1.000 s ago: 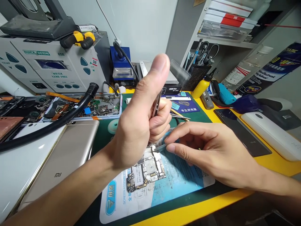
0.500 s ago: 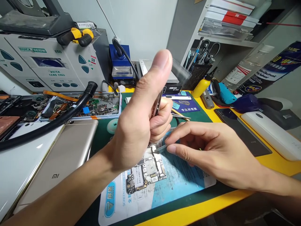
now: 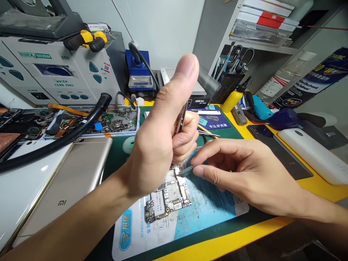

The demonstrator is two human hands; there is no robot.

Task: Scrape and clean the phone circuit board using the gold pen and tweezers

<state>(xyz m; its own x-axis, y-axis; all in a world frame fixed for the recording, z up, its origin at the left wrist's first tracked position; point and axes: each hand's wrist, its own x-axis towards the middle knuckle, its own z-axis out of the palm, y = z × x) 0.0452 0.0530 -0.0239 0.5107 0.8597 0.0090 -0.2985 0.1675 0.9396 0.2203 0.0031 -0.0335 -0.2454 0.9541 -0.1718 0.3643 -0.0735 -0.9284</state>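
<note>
My left hand [image 3: 160, 141] is closed in a fist with its thumb up, wrapped around a slim, dark, shiny metal tool [image 3: 180, 121]. Most of that tool is hidden by the fingers, so its exact kind is unclear. Thumb and forefinger of my right hand [image 3: 239, 170] pinch a thin flat blade [image 3: 186, 170], whose tip reaches the upper right edge of a phone circuit board [image 3: 174, 194]. The board lies on a blue and white printed mat [image 3: 201, 221]. My left fist covers the board's upper left part from view.
At left stand a hot-air station [image 3: 62, 72] with a black hose [image 3: 89, 123], a tray of phone parts [image 3: 133, 125] and a gold phone back [image 3: 76, 174]. A yellow bottle [image 3: 232, 99], a dark phone [image 3: 288, 159] and a white rounded device [image 3: 312, 156] lie to the right.
The view has shifted very slightly. Both hands keep nearly the same pose, and the blade still reaches the same spot on the board.
</note>
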